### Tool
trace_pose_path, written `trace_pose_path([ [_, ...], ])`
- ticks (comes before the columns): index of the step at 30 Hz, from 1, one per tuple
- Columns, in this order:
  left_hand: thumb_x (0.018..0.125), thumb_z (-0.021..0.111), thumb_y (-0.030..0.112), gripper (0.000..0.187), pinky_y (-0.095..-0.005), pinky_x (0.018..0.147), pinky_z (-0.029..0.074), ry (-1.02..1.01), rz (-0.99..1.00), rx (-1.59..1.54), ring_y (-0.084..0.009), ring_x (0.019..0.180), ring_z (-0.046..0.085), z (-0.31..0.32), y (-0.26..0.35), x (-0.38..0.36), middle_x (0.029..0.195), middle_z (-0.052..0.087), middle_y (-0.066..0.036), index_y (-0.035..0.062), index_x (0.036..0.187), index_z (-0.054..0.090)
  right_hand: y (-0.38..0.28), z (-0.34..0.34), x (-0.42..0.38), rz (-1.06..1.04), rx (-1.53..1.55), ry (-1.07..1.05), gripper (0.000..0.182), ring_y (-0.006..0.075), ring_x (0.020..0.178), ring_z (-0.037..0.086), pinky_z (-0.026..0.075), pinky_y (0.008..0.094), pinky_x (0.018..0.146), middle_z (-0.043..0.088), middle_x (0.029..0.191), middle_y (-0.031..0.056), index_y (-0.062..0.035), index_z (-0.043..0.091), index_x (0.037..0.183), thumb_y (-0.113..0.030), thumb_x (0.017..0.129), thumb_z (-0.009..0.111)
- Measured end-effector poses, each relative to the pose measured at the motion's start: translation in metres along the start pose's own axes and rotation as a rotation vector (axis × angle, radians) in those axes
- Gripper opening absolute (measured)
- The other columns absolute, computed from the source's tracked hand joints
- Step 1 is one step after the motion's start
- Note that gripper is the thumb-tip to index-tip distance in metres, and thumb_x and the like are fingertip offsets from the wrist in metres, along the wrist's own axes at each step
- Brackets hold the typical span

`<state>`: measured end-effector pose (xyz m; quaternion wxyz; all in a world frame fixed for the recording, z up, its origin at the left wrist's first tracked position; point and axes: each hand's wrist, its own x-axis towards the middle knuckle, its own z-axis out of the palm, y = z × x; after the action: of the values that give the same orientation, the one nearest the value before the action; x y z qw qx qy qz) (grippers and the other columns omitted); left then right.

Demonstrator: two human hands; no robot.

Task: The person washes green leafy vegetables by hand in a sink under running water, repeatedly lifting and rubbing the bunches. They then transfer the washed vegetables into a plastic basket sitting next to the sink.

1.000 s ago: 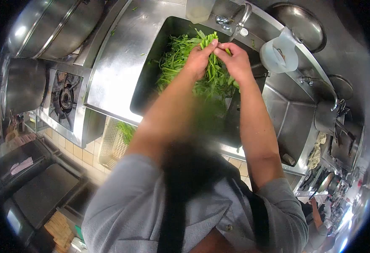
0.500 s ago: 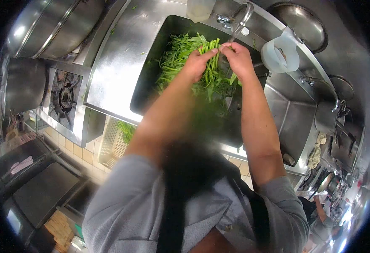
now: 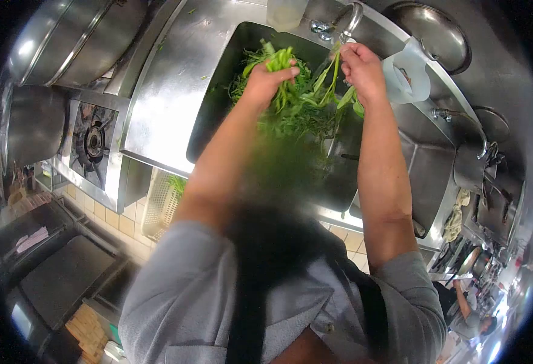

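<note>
My left hand (image 3: 263, 84) is closed around a bunch of water spinach (image 3: 280, 60), its cut stems pointing up past the thumb. To the right, my right hand (image 3: 363, 70) pinches a few separate water spinach stems (image 3: 333, 79), whose leaves hang down toward the pile. Both hands are over the dark sink basin (image 3: 209, 115), the right one near its far right rim. Beneath them lies a heap of loose greens (image 3: 303, 118); a blurred smear hides its near part.
A faucet (image 3: 355, 21) stands behind the sink, beside a translucent container (image 3: 286, 13). A white plastic jug (image 3: 406, 73) sits right of my right hand. A second sink basin (image 3: 427, 158) adjoins. Below the counter is a perforated basket (image 3: 160, 206). Another person (image 3: 465, 312) is at lower right.
My hands, close together on the bunch before, have moved apart. The left went left with the bunch; the right went up and right, carrying a few stems away.
</note>
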<state>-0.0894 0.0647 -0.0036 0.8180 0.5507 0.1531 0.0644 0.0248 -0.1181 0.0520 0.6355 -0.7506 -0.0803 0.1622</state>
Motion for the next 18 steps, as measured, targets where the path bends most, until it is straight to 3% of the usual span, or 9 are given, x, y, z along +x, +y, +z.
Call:
trace_pose_path([
  [5, 0.078, 0.076, 0.012, 0.027, -0.0287, 0.073, 0.048, -0.163, 0.095, 0.109, -0.0141, 0.074, 0.062, 0.024, 0.032, 0.028, 0.088, 0.068, -0.006, -0.001, 0.1, 0.066, 0.01, 0.017, -0.001, -0.033, -0.154, -0.127, 0.023, 0.0081, 0.061, 0.049, 0.041, 0.0243, 0.058, 0.065, 0.078, 0.0005, -0.0042, 0.066, 0.097, -0.026, 0.089, 0.066],
  [9, 0.079, 0.074, 0.013, 0.024, -0.0288, 0.073, 0.048, -0.282, 0.106, 0.098, -0.0138, 0.074, 0.062, 0.023, 0.035, 0.036, 0.085, 0.069, -0.006, -0.0012, 0.097, 0.067, 0.006, 0.013, -0.005, 0.064, -0.164, -0.197, 0.023, 0.0086, 0.069, 0.053, 0.044, 0.0258, 0.065, 0.066, 0.084, 0.001, -0.0059, 0.068, 0.096, -0.028, 0.089, 0.064],
  [13, 0.078, 0.074, 0.011, 0.024, -0.0287, 0.073, 0.048, -0.203, 0.101, 0.105, -0.0137, 0.074, 0.062, 0.022, 0.038, 0.035, 0.086, 0.069, -0.007, -0.0016, 0.097, 0.067, 0.009, 0.006, -0.011, 0.041, -0.332, -0.289, 0.025, 0.0098, 0.072, 0.054, 0.045, 0.0273, 0.069, 0.067, 0.085, 0.0017, -0.0044, 0.069, 0.1, -0.026, 0.088, 0.062],
  [16, 0.078, 0.073, 0.01, 0.023, -0.0284, 0.071, 0.048, -0.185, 0.107, 0.117, -0.0137, 0.073, 0.061, 0.024, 0.037, 0.034, 0.087, 0.069, -0.006, -0.0014, 0.097, 0.067, 0.014, 0.006, -0.013, -0.055, -0.495, -0.301, 0.028, 0.0153, 0.077, 0.059, 0.047, 0.0306, 0.074, 0.069, 0.088, 0.0054, -0.0039, 0.069, 0.104, -0.024, 0.087, 0.06],
  [18, 0.078, 0.073, 0.01, 0.022, -0.0283, 0.071, 0.047, -0.16, 0.136, 0.161, -0.0139, 0.073, 0.061, 0.025, 0.037, 0.033, 0.087, 0.068, -0.006, -0.0011, 0.096, 0.067, 0.028, 0.009, -0.006, -0.162, -0.439, -0.143, 0.029, 0.0214, 0.083, 0.064, 0.048, 0.0337, 0.078, 0.07, 0.091, 0.0102, -0.0041, 0.069, 0.102, -0.026, 0.087, 0.058],
])
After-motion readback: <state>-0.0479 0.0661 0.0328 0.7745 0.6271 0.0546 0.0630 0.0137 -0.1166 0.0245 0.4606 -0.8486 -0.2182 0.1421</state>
